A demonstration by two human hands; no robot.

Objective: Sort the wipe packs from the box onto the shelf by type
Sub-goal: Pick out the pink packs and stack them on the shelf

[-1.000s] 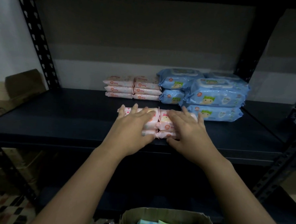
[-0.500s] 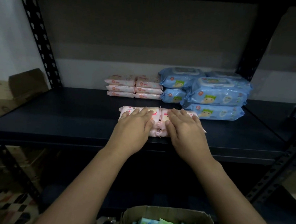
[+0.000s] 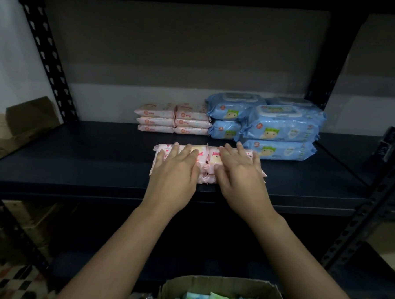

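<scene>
Step in hand: squaring up a front batch of pink packs (image 3: 204, 156) on the shelf (image 3: 76, 166). Left hand (image 3: 176, 171) and right hand (image 3: 238, 172) both lie flat on top, fingers spread and pressing down, no pinch, nothing held. The pink packs sit in two side-by-side piles near the shelf's front lip, at 6 o'clock from the rear pink stack (image 3: 173, 118) and touching or just beside the lower blue pack at 2 o'clock (contact unclear).

Blue packs (image 3: 282, 128) are piled at 1 o'clock, beside the rear pink stack. Sorting looks partly done: two types are shelved, and the box (image 3: 221, 287) at 6 o'clock, below the shelf, holds green and light-blue packs.

Next move, as I judge it: let go, drop both hands to the box, take the green type and start a new group.

Room: wide bare shelf from 9 to 11 o'clock, narrower strip at 3 o'clock. Front piles sit close to the lip (a pull-back could drag them off). Black uprights (image 3: 50, 57) flank both sides, and a cardboard flap (image 3: 31, 115) sits at 9 o'clock.
</scene>
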